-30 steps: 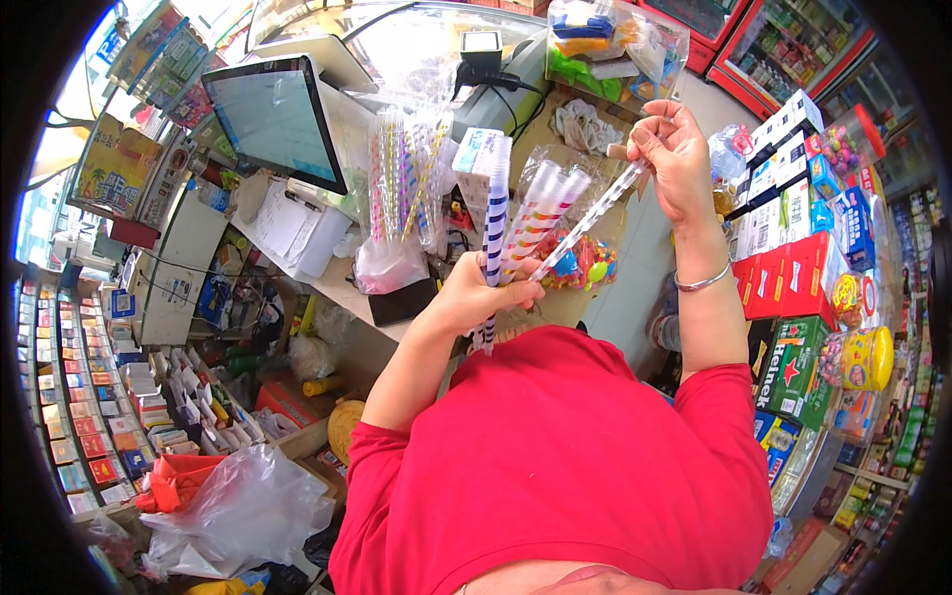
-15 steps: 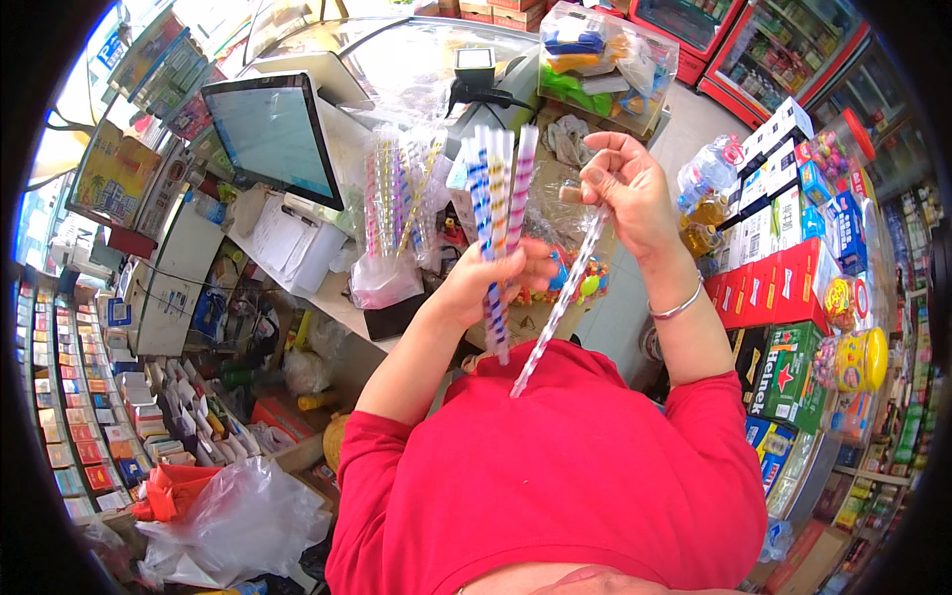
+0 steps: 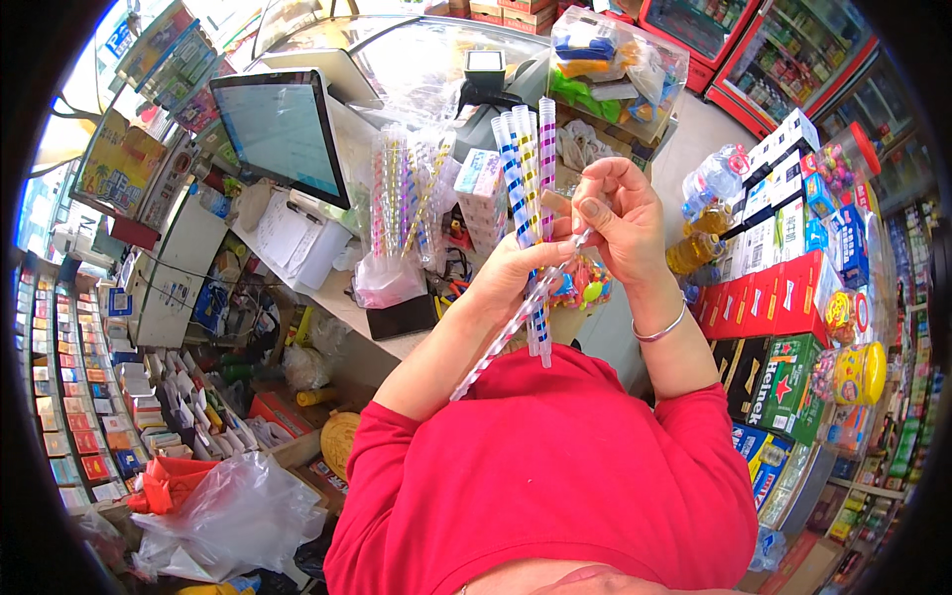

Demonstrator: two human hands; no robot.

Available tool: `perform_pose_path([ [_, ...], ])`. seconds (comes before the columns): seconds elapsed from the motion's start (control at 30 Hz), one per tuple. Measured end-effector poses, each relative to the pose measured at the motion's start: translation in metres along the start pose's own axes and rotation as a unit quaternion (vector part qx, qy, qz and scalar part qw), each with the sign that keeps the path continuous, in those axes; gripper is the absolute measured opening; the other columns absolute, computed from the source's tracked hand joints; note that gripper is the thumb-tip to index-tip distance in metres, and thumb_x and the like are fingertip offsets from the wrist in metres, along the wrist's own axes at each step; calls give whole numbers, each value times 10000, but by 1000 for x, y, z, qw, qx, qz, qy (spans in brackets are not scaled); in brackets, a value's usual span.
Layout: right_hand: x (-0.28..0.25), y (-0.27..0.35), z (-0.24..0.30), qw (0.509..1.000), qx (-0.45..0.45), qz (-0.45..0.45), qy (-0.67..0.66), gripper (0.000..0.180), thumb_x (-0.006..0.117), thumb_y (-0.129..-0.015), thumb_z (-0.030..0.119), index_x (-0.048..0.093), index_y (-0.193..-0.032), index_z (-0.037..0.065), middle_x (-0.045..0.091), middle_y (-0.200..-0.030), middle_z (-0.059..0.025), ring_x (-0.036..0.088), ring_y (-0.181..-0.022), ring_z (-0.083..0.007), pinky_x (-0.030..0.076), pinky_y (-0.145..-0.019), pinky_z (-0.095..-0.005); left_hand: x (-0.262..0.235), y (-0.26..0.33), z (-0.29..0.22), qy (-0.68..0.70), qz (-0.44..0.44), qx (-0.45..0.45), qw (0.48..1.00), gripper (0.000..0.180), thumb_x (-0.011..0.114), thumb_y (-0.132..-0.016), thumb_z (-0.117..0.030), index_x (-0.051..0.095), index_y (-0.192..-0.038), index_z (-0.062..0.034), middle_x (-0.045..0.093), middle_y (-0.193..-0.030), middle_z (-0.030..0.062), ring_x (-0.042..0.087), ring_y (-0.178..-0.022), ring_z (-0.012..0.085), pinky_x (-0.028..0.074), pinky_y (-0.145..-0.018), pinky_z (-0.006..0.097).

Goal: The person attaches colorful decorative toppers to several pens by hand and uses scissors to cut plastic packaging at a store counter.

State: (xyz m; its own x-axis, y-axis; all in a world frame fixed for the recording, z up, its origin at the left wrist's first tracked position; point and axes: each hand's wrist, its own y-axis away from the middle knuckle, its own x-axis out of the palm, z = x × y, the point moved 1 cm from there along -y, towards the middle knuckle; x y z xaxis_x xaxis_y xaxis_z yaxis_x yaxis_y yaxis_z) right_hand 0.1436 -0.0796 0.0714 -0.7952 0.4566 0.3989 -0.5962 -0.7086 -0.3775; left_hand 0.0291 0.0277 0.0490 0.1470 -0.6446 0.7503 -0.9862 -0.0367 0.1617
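Head view: I see both hands busy.
Left hand [image 3: 516, 273]: grips the striped straw bundle [image 3: 526, 159].
Right hand [image 3: 620, 223]: pinches one straw [image 3: 501, 342], not yet joined.

Both hands [image 3: 516, 278] [image 3: 620, 223] grip striped straws [image 3: 526, 169] nr counter.

head cam | worn on head, facing down | close over hands, counter [image 3: 337, 297] beyond
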Motion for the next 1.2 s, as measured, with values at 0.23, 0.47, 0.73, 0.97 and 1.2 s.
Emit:
perform_pose_path([
  [0.23, -9, -5, 2, 994, -37, 86, -60, 286, 648, -820, -25, 510, -1068, 12, 592, -843, -90, 598, -664, -131, 502, -601, -214, 2, 3, 3, 12, 25, 39, 999, 554, 681, -773, -55, 450, -1261, 68, 582, -1145, 95, 574, -990, 148, 454, -848, 280],
  [0.47, -11, -8, 6, 992, -72, 98, -25, 280, 649, -814, -29, 507, -1051, 13, 583, -832, -89, 597, -685, -142, 503, -649, -241, 11, 7, 0, -69, 16, 105, 992, 494, 660, -789, -14, 492, -1250, 45, 587, -1164, 94, 551, -1057, 146, 455, -875, 304],
  [0.73, -11, -6, 11, 994, -85, 61, -41, 292, 667, -807, 1, 514, -1054, 27, 595, -832, -69, 601, -712, -156, 444, -918, -371, 11, 6, 0, -129, 0, 149, 980, 441, 627, -796, 39, 542, -1228, 25, 594, -1179, 88, 580, -1012, 130, 465, -865, 282],
  [0.97, -8, -3, 21, 985, -167, -43, -4, 357, 686, -798, 30, 498, -1103, 33, 596, -864, -58, 608, -735, -157, 363, -1018, -455, 3, 9, -6, -239, -88, 230, 939, 389, 650, -795, 35, 600, -1179, -7, 641, -949, 11, 558, -775, 53, 450, -696, 211],
  [1.2, 11, 12, 6, 984, -134, -115, 22, 488, 664, -782, -61, 416, -1194, 28, 550, -1051, -93, 585, -888, -160, 479, -834, -296, 8, 7, -7, -322, -128, 336, 876, 354, 645, -801, 47, 618, -1150, -4, 616, -813, -26, 540, -705, 21, 434, -629, 181],
])
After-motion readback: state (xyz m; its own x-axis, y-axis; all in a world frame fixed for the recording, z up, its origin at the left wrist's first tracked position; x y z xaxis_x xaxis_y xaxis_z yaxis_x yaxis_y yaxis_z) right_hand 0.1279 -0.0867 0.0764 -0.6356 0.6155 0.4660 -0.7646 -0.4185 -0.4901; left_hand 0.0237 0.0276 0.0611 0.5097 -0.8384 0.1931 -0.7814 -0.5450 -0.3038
